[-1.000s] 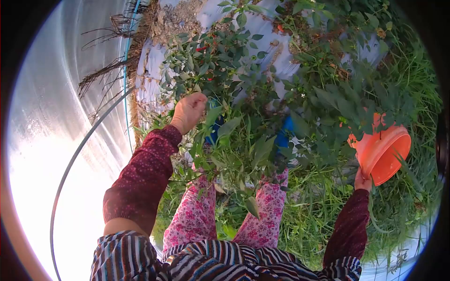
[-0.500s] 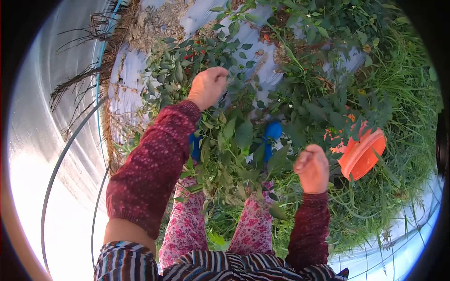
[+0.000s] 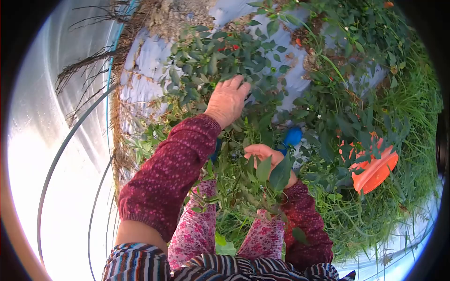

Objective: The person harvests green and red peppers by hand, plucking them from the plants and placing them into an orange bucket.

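My left hand (image 3: 228, 100) lies over a leafy plant (image 3: 206, 63), which looks like a pepper plant with small red fruits (image 3: 235, 47) among its leaves. Its fingers are stretched forward and slightly apart, with their tips touching or just above the foliage. Closer to my body, my right hand (image 3: 265, 153) reaches in from the right among green stems and leaves. Large leaves (image 3: 280, 173) cover part of its palm and fingers. The fingers that show are bent and apart, and I see nothing between them.
An orange plastic container (image 3: 376, 173) leans in the grass (image 3: 375, 225) at right, partly behind leaves. Grey plastic sheeting (image 3: 297, 86) covers the soil. More plants (image 3: 349, 117) grow at right. A blue shoe (image 3: 293, 136) shows between stems. Clear film (image 3: 51, 117) and hoops stand at left.
My right hand has moved left and forward, from beside the plants into the stems. My left hand has gone from loosely closed to fingers extended over the foliage. The view has shifted slightly.
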The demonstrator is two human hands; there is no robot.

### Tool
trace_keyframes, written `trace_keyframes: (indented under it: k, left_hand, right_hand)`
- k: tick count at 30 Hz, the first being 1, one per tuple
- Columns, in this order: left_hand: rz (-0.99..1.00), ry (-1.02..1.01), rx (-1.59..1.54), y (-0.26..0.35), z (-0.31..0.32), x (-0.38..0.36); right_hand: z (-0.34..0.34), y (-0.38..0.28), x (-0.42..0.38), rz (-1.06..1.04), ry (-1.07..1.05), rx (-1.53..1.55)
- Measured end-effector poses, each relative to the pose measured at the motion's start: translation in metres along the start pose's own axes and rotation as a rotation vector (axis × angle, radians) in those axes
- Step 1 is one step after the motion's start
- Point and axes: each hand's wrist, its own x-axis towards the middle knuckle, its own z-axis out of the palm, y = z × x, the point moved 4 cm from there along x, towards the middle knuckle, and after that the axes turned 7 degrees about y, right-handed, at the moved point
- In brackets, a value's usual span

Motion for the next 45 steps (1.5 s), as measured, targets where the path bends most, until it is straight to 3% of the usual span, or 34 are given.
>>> trace_keyframes:
  k: [1, 3, 5, 6, 7, 9, 10, 13, 15, 16, 18, 20, 22, 23, 25, 27, 28, 31, 33, 35, 37, 38, 39, 41, 42, 43, 45]
  left_hand:
    - [-0.013, 0.008, 0.006, -0.01, -0.015, -0.002]
    - [-0.151, 0.274, 0.118, -0.04, -0.052, -0.012]
    - [-0.371, 0.317, 0.158, -0.07, -0.064, -0.03]
    - [-0.528, 0.179, 0.134, -0.085, -0.058, -0.042]
    - [-0.539, 0.182, 0.131, -0.088, -0.054, -0.051]
    - [-0.459, -0.048, -0.039, -0.091, -0.03, -0.069]
    - [-0.335, 0.01, 0.001, -0.081, -0.024, -0.075]
    - [-0.431, 0.079, -0.164, -0.07, -0.007, -0.092]
    - [-0.459, 0.087, -0.277, -0.076, -0.008, -0.098]
    - [-0.474, 0.096, -0.377, -0.08, -0.012, -0.1]
    - [-0.504, 0.19, -0.478, -0.096, -0.024, -0.103]
    - [-0.51, 0.383, -0.604, -0.12, -0.035, -0.105]
    - [-0.742, 0.372, -0.608, -0.151, -0.054, -0.104]
    - [-0.735, 0.417, -0.445, -0.171, -0.057, -0.102]
    - [-0.725, 0.359, -0.374, -0.206, -0.047, -0.092]
    - [-0.475, 0.032, -0.353, -0.215, -0.015, -0.078]
    - [-0.517, -0.086, -0.359, -0.213, 0.004, -0.075]
    - [-0.383, -0.061, -0.397, -0.188, 0.023, -0.073]
    - [-0.423, -0.104, -0.459, -0.172, 0.029, -0.075]
    - [-0.373, -0.196, -0.268, -0.153, 0.031, -0.079]
    - [-0.28, -0.147, -0.28, -0.123, 0.011, -0.083]
    - [-0.296, -0.11, -0.338, -0.113, 0.014, -0.084]
    - [-0.312, -0.073, -0.397, -0.103, 0.018, -0.084]
    - [-0.378, -0.057, -0.467, -0.084, 0.013, -0.082]
    - [-0.491, -0.037, -0.442, -0.077, 0.015, -0.075]
    - [-0.494, -0.035, -0.445, -0.072, 0.016, -0.073]
    - [-0.55, -0.044, -0.448, -0.065, 0.013, -0.073]
  right_hand:
    - [0.004, -0.014, 0.001, -0.03, -0.007, -0.095]
    - [0.007, -0.011, 0.009, 0.028, 0.007, -0.111]
    - [0.012, -0.026, 0.019, 0.087, 0.066, 0.253]
    - [0.017, -0.034, 0.026, -0.037, 0.02, 0.057]
    - [0.02, -0.039, 0.034, -0.031, 0.014, 0.048]
    - [0.031, -0.059, 0.054, 0.021, 0.021, 0.119]
    - [0.043, -0.079, 0.063, -0.045, 0.035, -0.05]
    - [0.071, -0.086, 0.109, -0.029, -0.095, -0.067]
    - [0.085, -0.076, 0.142, -0.086, -0.125, -0.432]
    - [0.09, -0.065, 0.159, -0.08, -0.131, -0.436]
    - [0.101, -0.053, 0.18, -0.488, 0.03, -1.098]
    - [0.107, -0.035, 0.19, -0.356, 0.024, -1.192]
    - [0.109, -0.025, 0.195, -0.121, -0.048, -1.362]
    - [0.109, -0.02, 0.193, -0.112, -0.051, -1.368]
    - [0.105, -0.009, 0.189, -0.156, -0.057, -1.345]
    - [0.099, -0.006, 0.185, -0.174, -0.035, -1.318]
    - [0.097, -0.009, 0.182, -0.193, -0.021, -1.272]
    - [0.087, -0.013, 0.179, -0.203, 0.031, -1.207]
    - [0.074, -0.011, 0.179, -0.106, 0.059, -1.068]
    - [0.05, 0.001, 0.191, 0.203, 0.279, -0.664]
    - [0.041, 0.0, 0.205, 0.001, 0.559, -0.474]
    - [0.038, 0.006, 0.215, 0.17, 0.441, -0.35]
    - [0.046, 0.0, 0.218, 0.172, 0.441, -0.35]
    - [0.059, -0.012, 0.22, 0.343, 0.497, -0.713]
    - [0.058, -0.008, 0.222, 0.361, 0.495, -0.566]
    - [0.054, -0.007, 0.223, 0.36, 0.493, -0.571]
    - [0.047, -0.001, 0.223, 0.429, 0.368, -0.235]
